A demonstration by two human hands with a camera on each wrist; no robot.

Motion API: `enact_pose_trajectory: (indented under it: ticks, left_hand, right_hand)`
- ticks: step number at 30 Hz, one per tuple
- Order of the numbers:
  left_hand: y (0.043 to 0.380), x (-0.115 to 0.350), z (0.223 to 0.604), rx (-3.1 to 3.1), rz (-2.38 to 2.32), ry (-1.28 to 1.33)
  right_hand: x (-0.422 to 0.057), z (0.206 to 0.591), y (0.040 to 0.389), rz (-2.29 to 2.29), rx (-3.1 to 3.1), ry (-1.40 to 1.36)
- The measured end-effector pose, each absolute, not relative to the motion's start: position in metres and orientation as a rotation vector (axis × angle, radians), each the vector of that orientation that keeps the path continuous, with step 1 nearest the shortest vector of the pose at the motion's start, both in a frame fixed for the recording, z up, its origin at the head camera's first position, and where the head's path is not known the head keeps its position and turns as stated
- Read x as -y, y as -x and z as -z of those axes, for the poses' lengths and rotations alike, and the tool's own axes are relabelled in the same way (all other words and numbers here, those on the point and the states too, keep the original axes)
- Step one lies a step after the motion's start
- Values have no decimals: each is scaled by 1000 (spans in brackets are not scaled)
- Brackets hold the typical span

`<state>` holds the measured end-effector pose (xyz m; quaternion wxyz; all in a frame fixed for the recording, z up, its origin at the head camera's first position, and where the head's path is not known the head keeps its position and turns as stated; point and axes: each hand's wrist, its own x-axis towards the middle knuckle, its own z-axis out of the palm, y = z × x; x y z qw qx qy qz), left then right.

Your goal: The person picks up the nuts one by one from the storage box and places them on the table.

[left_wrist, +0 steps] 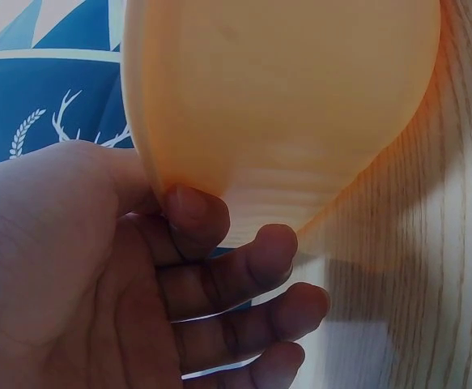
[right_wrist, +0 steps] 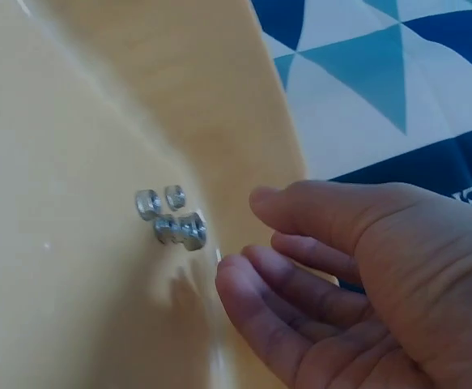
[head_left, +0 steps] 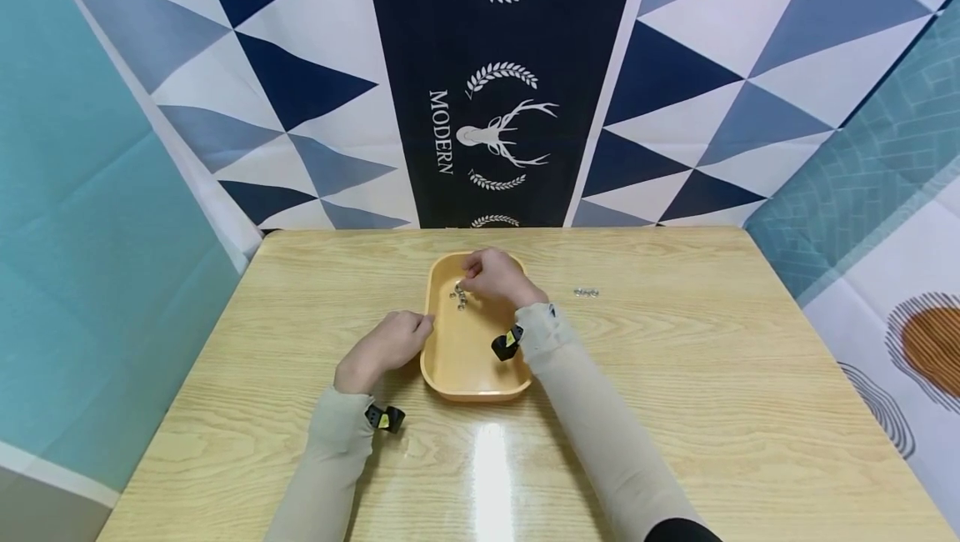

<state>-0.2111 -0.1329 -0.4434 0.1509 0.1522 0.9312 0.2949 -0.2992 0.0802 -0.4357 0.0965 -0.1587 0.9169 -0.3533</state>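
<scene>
A shallow yellow-orange plastic tray [head_left: 472,367] stands on the wooden table. My left hand [head_left: 390,343] pinches its left rim; in the left wrist view the thumb and index finger [left_wrist: 272,251] meet at the wall of the tray [left_wrist: 292,97]. Inside, toward the far left, lies a small cluster of shiny, ring-shaped metal pieces [right_wrist: 191,231] that look like nuts. Above the far end of the tray is my right hand [head_left: 495,273], close beside the cluster. Its thumb [right_wrist: 300,203] and fingers are apart, with nothing seen between them.
On the table [head_left: 675,375], right of the tray, sits a short row of small shiny pieces [head_left: 587,293], too small to tell exactly. A patterned cloth [head_left: 495,142] hangs behind the table's far edge. Both wrists wear small black cameras.
</scene>
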Motion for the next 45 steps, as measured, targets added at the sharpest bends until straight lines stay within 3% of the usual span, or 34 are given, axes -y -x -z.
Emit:
enact_pose_trajectory:
  ticks: [45]
  left_hand:
    - [210, 132, 443, -2686, -851, -470]
  right_hand:
    - [-55, 448, 303, 740, -2733, 397]
